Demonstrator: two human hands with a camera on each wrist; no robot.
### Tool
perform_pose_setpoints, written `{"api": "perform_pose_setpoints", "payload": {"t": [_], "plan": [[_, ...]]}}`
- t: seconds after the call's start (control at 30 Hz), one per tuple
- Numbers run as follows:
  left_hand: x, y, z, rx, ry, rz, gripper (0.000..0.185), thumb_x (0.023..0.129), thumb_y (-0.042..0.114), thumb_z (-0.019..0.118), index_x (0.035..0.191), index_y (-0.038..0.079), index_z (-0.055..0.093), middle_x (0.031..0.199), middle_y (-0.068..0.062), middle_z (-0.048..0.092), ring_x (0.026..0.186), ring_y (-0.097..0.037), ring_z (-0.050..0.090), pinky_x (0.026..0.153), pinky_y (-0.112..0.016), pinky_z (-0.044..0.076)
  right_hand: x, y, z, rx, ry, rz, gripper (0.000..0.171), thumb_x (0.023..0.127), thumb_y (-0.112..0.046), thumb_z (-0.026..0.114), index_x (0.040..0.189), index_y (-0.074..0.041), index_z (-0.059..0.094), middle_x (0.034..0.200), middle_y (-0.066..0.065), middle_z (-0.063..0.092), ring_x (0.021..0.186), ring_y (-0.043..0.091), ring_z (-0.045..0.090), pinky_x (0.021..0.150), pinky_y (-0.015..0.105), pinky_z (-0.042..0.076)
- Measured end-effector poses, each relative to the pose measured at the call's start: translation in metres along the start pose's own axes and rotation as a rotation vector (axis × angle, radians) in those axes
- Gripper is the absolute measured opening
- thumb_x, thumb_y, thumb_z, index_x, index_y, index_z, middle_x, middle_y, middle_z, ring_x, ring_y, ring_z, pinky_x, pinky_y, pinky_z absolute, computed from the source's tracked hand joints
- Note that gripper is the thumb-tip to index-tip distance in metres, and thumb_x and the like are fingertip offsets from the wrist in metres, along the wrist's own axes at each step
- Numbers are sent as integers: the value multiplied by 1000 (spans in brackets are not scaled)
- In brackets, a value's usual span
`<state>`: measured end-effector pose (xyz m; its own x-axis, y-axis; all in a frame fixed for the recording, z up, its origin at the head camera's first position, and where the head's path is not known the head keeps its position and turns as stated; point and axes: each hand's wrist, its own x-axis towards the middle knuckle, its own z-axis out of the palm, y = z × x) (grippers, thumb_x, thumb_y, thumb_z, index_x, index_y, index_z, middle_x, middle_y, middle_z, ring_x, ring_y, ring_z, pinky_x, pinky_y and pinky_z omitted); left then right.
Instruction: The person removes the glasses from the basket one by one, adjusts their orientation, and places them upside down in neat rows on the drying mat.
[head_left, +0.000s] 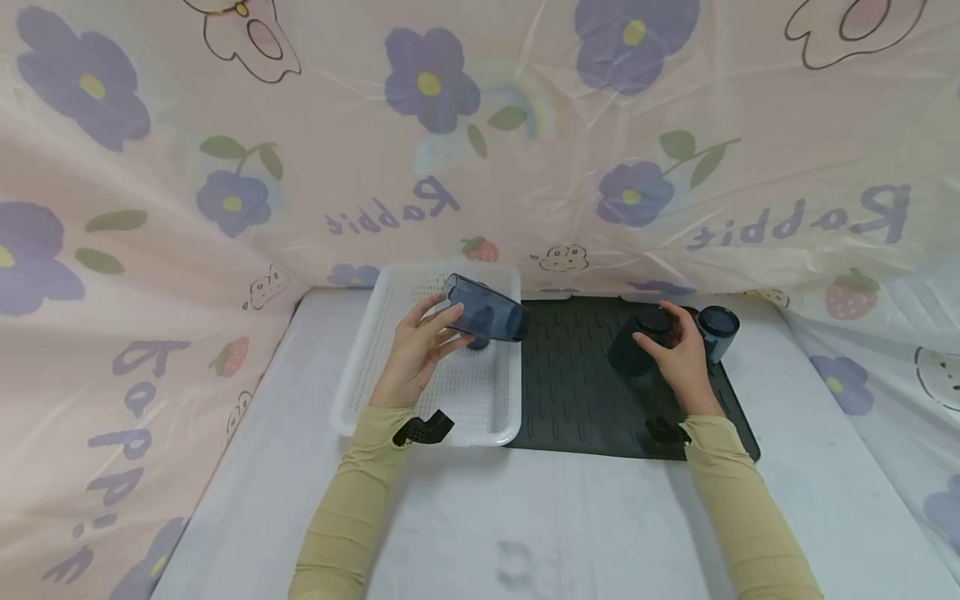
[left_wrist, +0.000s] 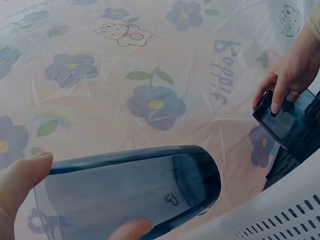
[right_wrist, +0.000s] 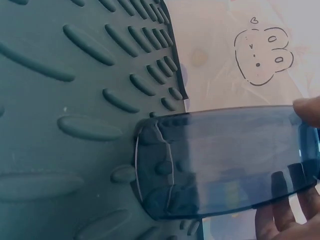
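My left hand (head_left: 414, 354) grips a clear blue cup (head_left: 487, 311) by its sides, near the open end. That cup is tipped on its side above the white basket (head_left: 352, 392), its thick base pointing right. My right hand (head_left: 684, 360) holds a second blue cup (head_left: 632, 348) by its base end. This one is mouth down over the black ribbed mat (head_left: 573, 400); in the right wrist view its rim (right_wrist: 139, 170) is right at the ribs. A third blue cup (head_left: 717, 327) stands just right of the right hand, at the mat's edge.
A small dark blue piece (head_left: 478, 342) shows in the basket, below the left cup. The basket's right side overlaps the mat. Both lie on a white-covered table (head_left: 585, 525), with a flowered plastic curtain (head_left: 525, 167) hanging behind and at the sides.
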<state>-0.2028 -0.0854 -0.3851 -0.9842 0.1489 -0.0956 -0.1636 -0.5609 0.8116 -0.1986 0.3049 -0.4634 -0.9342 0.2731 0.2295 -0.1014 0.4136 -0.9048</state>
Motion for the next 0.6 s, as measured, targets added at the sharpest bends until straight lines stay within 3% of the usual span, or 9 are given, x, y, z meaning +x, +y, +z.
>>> {"api": "perform_pose_setpoints", "payload": {"t": [0.37,0.6], "plan": [[-2,-7,9,-61,6,-22,64,87,1,69,143,7,37,125,-21,47,111,-39,52,92,-46,49,2,-1,-3,-4,1,-4,71,86,-13,73,146,-14,36,140,13,42,123,21,44,103,38,38],[-2,-11,14,-95,1,-26,63,87,2,69,141,6,37,120,-19,50,99,-32,54,95,-48,46,0,-6,-3,-2,-3,4,73,85,-9,73,147,-10,34,141,13,41,125,26,42,102,42,38]]}}
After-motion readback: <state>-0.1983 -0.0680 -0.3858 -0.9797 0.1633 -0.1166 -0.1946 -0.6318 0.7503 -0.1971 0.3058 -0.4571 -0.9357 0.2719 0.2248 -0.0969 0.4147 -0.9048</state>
